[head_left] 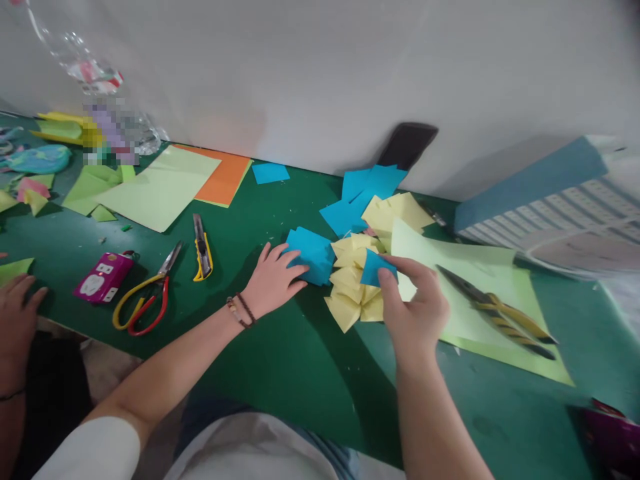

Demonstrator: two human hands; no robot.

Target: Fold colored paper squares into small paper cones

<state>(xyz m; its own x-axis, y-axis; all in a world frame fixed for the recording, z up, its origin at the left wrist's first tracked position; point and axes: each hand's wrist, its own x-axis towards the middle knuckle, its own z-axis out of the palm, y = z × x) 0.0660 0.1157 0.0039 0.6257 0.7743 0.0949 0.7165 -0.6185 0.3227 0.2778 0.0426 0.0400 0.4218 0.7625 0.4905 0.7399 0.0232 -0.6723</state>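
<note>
My left hand (275, 277) rests with spread fingers at the left edge of a pile of blue paper squares (311, 257), its fingertips touching them. Between thumb and fingers, my right hand (415, 300) pinches a small blue paper piece (371, 268). That piece is above a cluster of folded yellow paper pieces (347, 293), just right of the blue pile. Behind the cluster are more blue sheets (373, 183) and yellow paper (400, 212).
Pliers (495, 310) lie on pale green paper (465, 263) at right. Scissors (150, 293), a cutter (201, 248) and a purple device (105, 277) lie left. Another person's hand (17, 307) is far left. A box (545, 200) stands at the back right.
</note>
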